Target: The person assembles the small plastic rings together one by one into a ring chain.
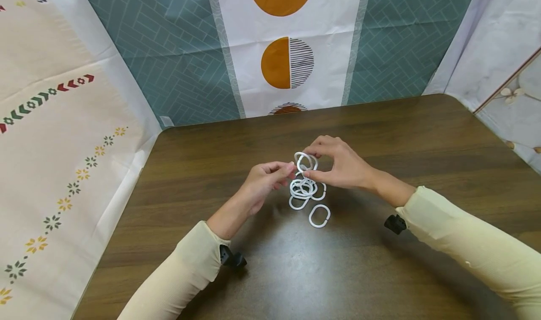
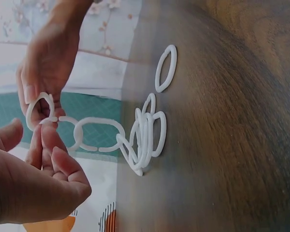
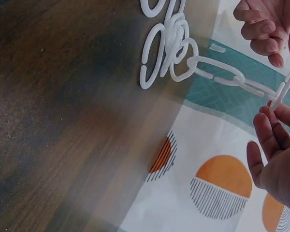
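A chain of white plastic oval links [image 1: 303, 188] rises from a small heap on the table. In the head view my left hand [image 1: 270, 181] comes from the left, thumb and index fingertips at the side of the top link [image 2: 29, 113]. My right hand [image 1: 342, 162], on the far side, pinches links at the chain's upper end. The left wrist view shows linked ovals [image 2: 99, 121] hanging between the hands and the heap. In the right wrist view, the right fingers [image 3: 266, 133] hold the lower end of a link that reaches up to the left hand [image 3: 268, 31].
One loose white link [image 1: 319, 216] lies apart on the near side of the heap. The brown wooden table [image 1: 203, 155] meets patterned cloths [image 1: 186, 75] behind and at the sides. Black wrist cameras [image 1: 231, 258] sit below both sleeves.
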Demonstrator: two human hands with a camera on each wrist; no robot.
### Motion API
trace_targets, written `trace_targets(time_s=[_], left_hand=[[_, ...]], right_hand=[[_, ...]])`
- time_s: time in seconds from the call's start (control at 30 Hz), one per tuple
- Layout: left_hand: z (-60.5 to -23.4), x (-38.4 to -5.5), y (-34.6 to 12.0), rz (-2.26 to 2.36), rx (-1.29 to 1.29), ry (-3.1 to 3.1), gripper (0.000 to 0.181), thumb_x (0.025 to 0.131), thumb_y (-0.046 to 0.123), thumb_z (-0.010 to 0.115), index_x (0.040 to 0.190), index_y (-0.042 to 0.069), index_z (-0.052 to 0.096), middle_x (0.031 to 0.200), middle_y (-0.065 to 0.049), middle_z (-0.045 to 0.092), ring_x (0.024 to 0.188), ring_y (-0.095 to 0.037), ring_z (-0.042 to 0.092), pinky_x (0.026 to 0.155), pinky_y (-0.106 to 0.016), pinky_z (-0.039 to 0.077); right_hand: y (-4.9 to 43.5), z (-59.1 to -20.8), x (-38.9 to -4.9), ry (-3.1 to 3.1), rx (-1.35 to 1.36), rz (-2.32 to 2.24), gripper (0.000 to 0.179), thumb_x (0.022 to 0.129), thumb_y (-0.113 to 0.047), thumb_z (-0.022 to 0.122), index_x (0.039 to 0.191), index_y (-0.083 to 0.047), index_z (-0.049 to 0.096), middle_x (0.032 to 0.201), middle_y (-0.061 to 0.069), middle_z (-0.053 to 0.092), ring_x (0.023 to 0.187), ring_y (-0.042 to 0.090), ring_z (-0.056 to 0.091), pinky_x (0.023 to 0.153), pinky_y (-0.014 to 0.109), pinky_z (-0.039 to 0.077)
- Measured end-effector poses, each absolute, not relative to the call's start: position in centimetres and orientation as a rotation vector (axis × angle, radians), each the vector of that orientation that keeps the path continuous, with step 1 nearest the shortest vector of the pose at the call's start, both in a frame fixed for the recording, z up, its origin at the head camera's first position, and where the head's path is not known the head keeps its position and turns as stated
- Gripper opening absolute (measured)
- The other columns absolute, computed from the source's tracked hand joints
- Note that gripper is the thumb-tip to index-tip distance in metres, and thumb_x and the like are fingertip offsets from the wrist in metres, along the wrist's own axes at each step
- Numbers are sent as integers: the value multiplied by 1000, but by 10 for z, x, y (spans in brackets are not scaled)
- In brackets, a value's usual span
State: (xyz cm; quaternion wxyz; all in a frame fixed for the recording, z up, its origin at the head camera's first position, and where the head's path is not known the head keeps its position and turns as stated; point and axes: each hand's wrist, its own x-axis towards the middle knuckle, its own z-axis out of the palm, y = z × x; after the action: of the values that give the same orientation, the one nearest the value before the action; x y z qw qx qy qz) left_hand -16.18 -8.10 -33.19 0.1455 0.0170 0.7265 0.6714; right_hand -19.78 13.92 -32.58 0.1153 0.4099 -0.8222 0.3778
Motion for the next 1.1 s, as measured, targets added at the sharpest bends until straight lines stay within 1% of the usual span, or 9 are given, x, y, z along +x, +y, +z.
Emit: trace_targets(time_s=[0.1,0.2,0.27,0.4,0.53,0.63,0.83,1.1], left_hand=[[-331,-161,-79,1913,74,2085,26,92,25,66,105,3,70,89,-1,71,82,-19,61,83,-40,43],[-331,-161,-78,1929,77,2085,25,91,23,68,106,3,71,85,4,70,79,-16,60,80,-35,43],[-331,-161,-77,1954,71,2087,25,90,21,69,106,2,71,81,5,69,76,-14,59,79,-35,43],[-330,-161,-77,2003,59,2103,23,90,17,69,104,-1,71,80,3,67,72,-11,58,79,-36,44],[-329,-162,-81,2053,13,2122,26,90,16,69,107,-3,69,84,1,68,70,-12,60,74,-30,44],[-328,-163,-84,2092,-41,2127,27,89,16,70,108,-3,69,84,2,67,69,-11,60,72,-27,44],[-327,-165,-86,2177,-70,2119,20,89,14,70,104,0,70,83,6,67,66,-9,59,70,-26,42],[-324,-166,-86,2238,-83,2111,22,89,12,70,105,-3,68,81,4,66,63,-9,59,67,-23,43]], right_hand=[[137,-326,-197,-2404,1203,1116,34,77,-25,80,107,-11,72,93,-2,63,86,18,54,78,37,34],[135,-327,-197,-2410,1207,1116,37,77,-25,80,109,-10,71,94,-1,63,89,19,54,79,38,34],[134,-327,-197,-2411,1210,1112,39,78,-25,80,111,-9,70,96,-1,62,91,19,53,81,38,34],[134,-327,-196,-2408,1202,1108,42,78,-22,80,115,-7,68,99,1,62,95,18,52,84,40,34],[139,-328,-197,-2418,1155,1078,43,78,-20,81,117,-6,67,103,1,62,99,18,51,85,41,35],[147,-331,-200,-2452,1110,1043,43,78,-19,81,117,-5,67,105,2,62,102,20,51,88,42,34],[160,-340,-205,-2576,1037,1005,46,79,-22,81,119,-5,65,108,6,61,107,25,50,93,47,31],[164,-349,-205,-2655,1040,959,48,79,-24,80,121,-5,65,109,7,60,106,24,48,89,44,30]])
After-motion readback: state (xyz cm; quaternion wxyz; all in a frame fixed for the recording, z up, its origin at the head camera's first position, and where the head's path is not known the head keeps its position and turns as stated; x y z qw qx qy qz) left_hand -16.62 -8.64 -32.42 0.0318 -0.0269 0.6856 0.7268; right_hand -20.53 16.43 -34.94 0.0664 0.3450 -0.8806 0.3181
